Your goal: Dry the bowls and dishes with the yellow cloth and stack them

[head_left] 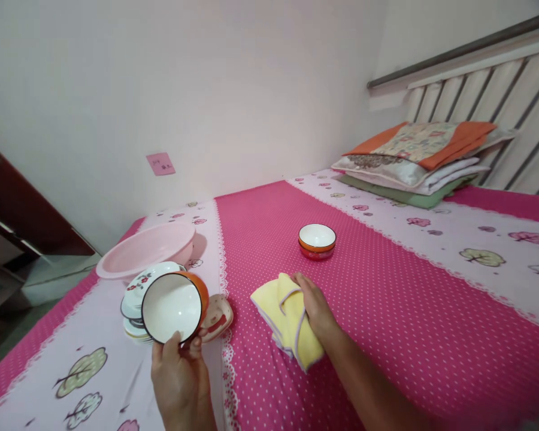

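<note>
My left hand (179, 374) grips an orange bowl (173, 306) with a white inside by its lower rim, tilted so the inside faces me. Behind it lies a stack of patterned plates (139, 286). My right hand (313, 304) rests on a folded yellow cloth (287, 320) on the pink dotted bedspread, with its fingers curled over the cloth's top edge. Two stacked orange bowls (317, 240) stand farther back, apart from both hands.
A pink basin (146, 250) sits behind the plates at the left. A small dish (218, 316) lies beside the held bowl. Folded bedding and a pillow (420, 158) are piled at the far right by a slatted headboard. Dark furniture (18, 221) stands left of the bed.
</note>
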Motion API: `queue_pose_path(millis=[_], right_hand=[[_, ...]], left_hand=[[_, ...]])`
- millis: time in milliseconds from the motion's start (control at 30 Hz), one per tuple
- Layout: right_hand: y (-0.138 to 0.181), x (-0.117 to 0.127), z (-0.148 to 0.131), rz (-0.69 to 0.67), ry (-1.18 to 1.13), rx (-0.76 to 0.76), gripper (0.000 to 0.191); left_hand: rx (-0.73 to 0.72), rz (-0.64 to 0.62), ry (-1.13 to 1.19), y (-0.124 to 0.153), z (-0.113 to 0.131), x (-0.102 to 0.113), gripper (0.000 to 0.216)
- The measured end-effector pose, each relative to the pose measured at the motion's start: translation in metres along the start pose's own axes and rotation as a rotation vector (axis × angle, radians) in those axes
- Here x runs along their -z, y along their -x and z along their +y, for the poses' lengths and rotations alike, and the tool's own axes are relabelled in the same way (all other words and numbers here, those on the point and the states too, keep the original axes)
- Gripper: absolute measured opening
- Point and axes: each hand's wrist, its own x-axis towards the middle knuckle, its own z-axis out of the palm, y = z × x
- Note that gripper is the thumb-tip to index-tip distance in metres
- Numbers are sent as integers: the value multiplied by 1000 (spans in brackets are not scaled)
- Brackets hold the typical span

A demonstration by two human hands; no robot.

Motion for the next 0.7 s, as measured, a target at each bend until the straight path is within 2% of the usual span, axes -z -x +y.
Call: queue_pose_path(millis=[100, 167, 200, 300, 367, 467, 567, 700], right_hand=[[21, -14, 5, 2, 127, 20, 58], [44, -27, 13, 11, 219, 88, 60], [57, -34, 17, -19, 265, 147, 58], [90, -49, 31, -235, 575, 520, 54], [104, -53, 36, -263, 692, 641, 51], [108, -53, 32, -212, 727, 621, 46], [101, -52, 19, -246, 683, 515, 43], [95, -53, 8, -254, 625, 433, 40]], left_hand=[[-4, -10, 8, -2, -3, -1, 37], [-1, -38, 13, -1, -7, -3, 39], [4, -52, 11, 0, -8, -5, 40], [44, -127, -22, 5, -10, -8, 39], [59, -179, -56, 9, -11, -10, 39], [58, -184, -119, 14, -13, -14, 46], [94, -169, -182, 20, -19, -19, 48], [158, -223, -240, 29, -32, -30, 46]])
